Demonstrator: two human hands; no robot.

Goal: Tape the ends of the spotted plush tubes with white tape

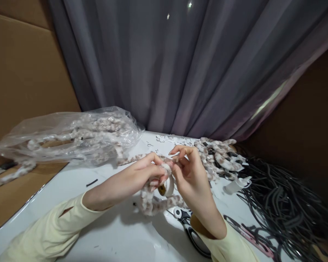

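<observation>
Left hand: thumb and fingers of the left hand are closed on a fluffy strip, pinched near its upper end.
Right hand: fingertips of the right hand are brought against the same end, fingers bent; whether anything is gripped cannot be told.
Strip position: held just above the white table, curved below both hands; mottled white and brown.
Under the hands: a ring-shaped roll is seen, partly hidden.
Near right forearm: a black-handled tool is partly covered; a pink-handled tool lies farther right.
Right side: a white bottle is noted beside tangled black cords.
Behind right hand: similar fluffy pieces are heaped.
Left rear: more are contained in a clear bag.
Backdrop: grey curtain.
</observation>
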